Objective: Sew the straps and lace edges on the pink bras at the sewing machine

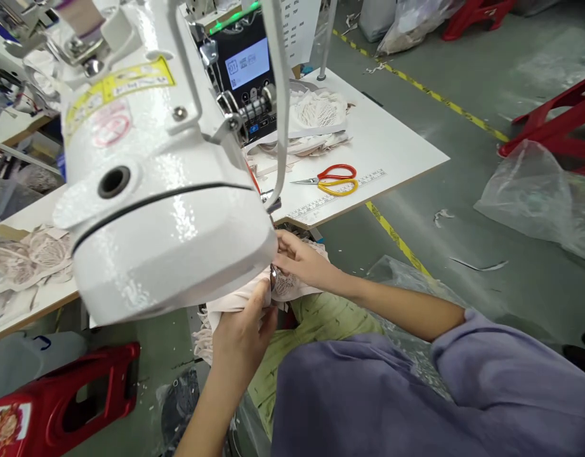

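A big white sewing machine head point(159, 190) fills the left half of the view and hides the needle area. Just under its front edge lies pale pink lace fabric point(287, 287). My left hand point(242, 333) reaches up from below with its fingers closed on the near edge of that fabric. My right hand point(302, 257) comes in from the right and pinches the fabric next to the machine. The fabric hangs down over my lap toward the floor.
Red-and-yellow scissors point(333, 179) lie on the white table point(401, 152) near a printed ruler strip. A pile of lace pieces point(318, 114) sits behind them, more lace point(26, 260) at the left. The machine's control screen point(247, 63) glows. A red stool point(59, 400) and plastic bags point(540, 190) are on the floor.
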The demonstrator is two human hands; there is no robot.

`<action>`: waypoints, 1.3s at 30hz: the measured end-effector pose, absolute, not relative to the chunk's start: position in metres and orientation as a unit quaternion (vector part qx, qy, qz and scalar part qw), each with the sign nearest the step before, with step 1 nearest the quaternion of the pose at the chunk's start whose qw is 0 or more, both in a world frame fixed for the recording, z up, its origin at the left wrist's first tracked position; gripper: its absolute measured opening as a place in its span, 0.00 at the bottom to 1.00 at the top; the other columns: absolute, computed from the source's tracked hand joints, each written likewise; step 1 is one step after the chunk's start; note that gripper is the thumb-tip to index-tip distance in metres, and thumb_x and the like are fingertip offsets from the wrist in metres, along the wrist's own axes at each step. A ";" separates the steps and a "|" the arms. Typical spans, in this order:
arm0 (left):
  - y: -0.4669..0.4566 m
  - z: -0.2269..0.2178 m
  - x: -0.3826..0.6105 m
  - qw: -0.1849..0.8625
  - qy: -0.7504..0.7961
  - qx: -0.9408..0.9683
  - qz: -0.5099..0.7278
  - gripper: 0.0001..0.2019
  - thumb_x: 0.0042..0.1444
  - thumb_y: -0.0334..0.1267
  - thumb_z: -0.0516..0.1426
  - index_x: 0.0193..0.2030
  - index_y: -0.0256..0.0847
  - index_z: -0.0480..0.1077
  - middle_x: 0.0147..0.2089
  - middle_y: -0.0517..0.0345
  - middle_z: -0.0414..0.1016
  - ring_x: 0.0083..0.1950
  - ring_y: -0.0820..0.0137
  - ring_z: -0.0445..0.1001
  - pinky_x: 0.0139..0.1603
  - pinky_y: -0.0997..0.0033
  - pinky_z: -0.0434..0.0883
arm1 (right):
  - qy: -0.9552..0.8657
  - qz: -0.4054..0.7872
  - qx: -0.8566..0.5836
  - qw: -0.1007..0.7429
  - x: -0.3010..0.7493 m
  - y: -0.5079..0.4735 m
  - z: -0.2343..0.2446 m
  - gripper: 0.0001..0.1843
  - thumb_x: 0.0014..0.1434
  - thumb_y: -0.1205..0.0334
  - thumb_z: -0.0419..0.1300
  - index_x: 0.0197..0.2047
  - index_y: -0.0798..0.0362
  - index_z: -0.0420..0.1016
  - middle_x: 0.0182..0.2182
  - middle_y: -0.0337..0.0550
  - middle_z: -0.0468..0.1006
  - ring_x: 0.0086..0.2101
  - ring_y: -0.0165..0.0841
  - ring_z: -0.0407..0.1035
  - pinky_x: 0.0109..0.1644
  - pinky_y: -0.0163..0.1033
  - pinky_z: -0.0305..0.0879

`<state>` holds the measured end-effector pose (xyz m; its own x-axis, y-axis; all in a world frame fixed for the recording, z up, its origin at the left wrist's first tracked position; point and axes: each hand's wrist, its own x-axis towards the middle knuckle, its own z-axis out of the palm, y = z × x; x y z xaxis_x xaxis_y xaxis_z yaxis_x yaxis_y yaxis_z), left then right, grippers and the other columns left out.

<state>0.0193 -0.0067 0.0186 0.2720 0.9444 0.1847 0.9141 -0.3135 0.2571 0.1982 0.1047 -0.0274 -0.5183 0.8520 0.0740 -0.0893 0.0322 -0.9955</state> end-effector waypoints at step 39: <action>-0.001 0.014 0.044 -0.014 0.674 0.718 0.175 0.26 0.63 0.42 0.58 0.66 0.36 0.64 0.47 0.40 0.80 0.43 0.51 0.80 0.39 0.59 0.75 | -0.783 0.336 -0.316 0.418 0.158 0.157 -0.025 0.13 0.59 0.69 0.56 0.48 0.53 0.68 0.46 0.48 0.71 0.45 0.40 0.69 0.46 0.42 0.67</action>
